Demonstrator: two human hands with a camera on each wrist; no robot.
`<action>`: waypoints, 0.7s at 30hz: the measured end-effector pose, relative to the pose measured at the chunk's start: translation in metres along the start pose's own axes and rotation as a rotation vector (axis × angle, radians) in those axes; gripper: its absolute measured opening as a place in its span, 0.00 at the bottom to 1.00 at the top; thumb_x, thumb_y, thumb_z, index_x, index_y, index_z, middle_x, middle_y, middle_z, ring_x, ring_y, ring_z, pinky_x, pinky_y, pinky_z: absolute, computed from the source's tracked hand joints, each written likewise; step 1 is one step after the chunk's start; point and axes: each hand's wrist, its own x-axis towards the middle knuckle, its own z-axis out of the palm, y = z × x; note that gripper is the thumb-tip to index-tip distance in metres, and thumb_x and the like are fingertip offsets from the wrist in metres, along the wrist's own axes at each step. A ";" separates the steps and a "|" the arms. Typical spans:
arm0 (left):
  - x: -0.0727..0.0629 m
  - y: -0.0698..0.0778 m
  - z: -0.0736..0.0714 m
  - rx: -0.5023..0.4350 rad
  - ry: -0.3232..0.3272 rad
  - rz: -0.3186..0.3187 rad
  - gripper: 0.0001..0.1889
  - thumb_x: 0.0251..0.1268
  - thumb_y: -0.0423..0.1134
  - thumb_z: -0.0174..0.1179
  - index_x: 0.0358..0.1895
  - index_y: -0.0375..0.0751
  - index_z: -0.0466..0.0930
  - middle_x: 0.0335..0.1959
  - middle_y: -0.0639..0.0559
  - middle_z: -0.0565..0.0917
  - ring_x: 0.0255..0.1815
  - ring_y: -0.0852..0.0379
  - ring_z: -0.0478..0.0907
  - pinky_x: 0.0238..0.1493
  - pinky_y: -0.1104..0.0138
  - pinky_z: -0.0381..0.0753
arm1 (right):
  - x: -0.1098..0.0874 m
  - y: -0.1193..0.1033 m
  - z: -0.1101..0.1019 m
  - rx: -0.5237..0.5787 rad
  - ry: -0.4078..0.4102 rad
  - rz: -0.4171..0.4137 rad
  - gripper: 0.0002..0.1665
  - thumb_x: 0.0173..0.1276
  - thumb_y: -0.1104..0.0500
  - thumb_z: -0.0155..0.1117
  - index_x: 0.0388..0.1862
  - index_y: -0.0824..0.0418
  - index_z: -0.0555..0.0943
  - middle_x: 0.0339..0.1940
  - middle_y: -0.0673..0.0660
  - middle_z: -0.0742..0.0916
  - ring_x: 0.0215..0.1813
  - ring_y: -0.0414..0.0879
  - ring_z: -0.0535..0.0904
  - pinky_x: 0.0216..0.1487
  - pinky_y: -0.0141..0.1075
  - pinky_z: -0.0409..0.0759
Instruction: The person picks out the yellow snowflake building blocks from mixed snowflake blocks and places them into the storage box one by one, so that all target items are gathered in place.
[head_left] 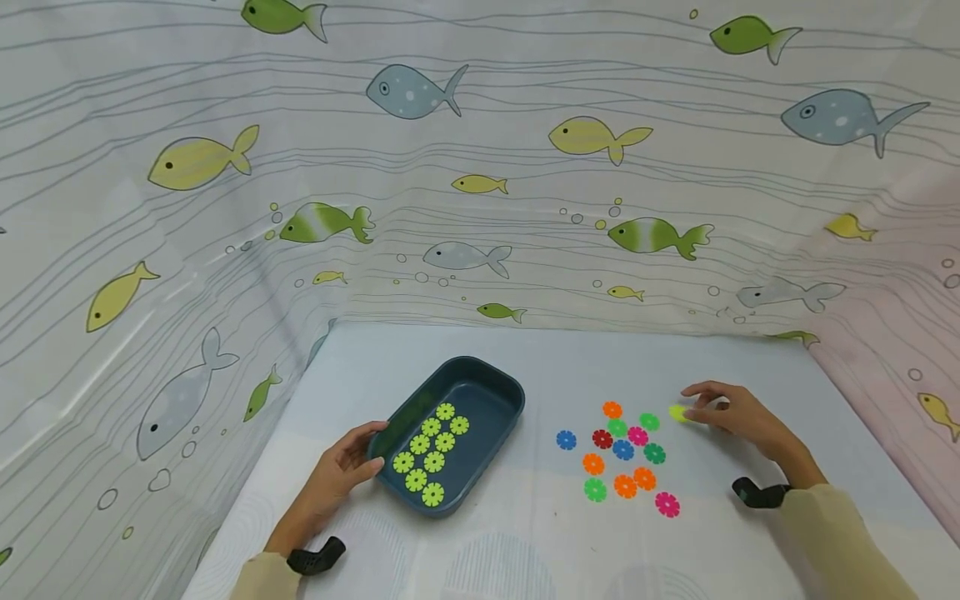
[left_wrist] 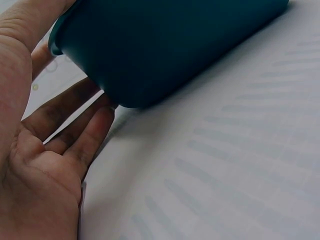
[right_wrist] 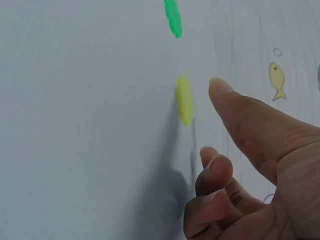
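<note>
A dark teal plastic tub point(head_left: 487, 442) stands on the table, with several yellow-green notched discs point(head_left: 432, 494) lying in its left part. At the tub's near left corner my left hand point(head_left: 341, 471) holds the rim, thumb and fingers spread around the edge; the left wrist view has its other fingers against the outer wall point(left_wrist: 150, 55). My right hand point(head_left: 738, 412) hovers by a single yellow disc point(head_left: 678, 412) on the table. In the right wrist view a small gap shows between the thumb and that yellow disc point(right_wrist: 184, 100), and nothing is held.
Between tub and right hand lie several loose discs: orange point(head_left: 625, 486), blue point(head_left: 566, 440), dark red point(head_left: 602, 438), pink point(head_left: 667, 504) and green point(head_left: 595, 489). A fish-patterned curtain point(head_left: 420, 292) surrounds the white table point(head_left: 540, 550) at the back and sides.
</note>
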 end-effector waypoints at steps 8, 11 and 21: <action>0.000 0.000 -0.001 -0.003 -0.009 0.002 0.31 0.74 0.32 0.62 0.77 0.44 0.65 0.76 0.50 0.66 0.73 0.72 0.63 0.67 0.78 0.66 | 0.002 0.008 0.001 -0.038 0.021 0.029 0.34 0.65 0.46 0.76 0.64 0.62 0.80 0.48 0.59 0.80 0.46 0.53 0.73 0.36 0.35 0.76; 0.000 0.000 -0.001 -0.002 -0.008 0.007 0.30 0.74 0.32 0.62 0.77 0.45 0.66 0.76 0.50 0.67 0.73 0.71 0.64 0.67 0.78 0.66 | 0.002 0.009 0.002 -0.050 0.018 0.030 0.34 0.65 0.46 0.76 0.64 0.62 0.80 0.48 0.59 0.79 0.47 0.54 0.73 0.36 0.36 0.76; 0.000 0.000 -0.001 -0.008 -0.016 0.001 0.30 0.74 0.33 0.62 0.77 0.45 0.66 0.76 0.50 0.66 0.73 0.72 0.63 0.67 0.78 0.66 | 0.004 0.005 0.003 -0.106 0.001 0.021 0.33 0.64 0.43 0.76 0.60 0.62 0.82 0.45 0.59 0.79 0.45 0.54 0.72 0.36 0.38 0.75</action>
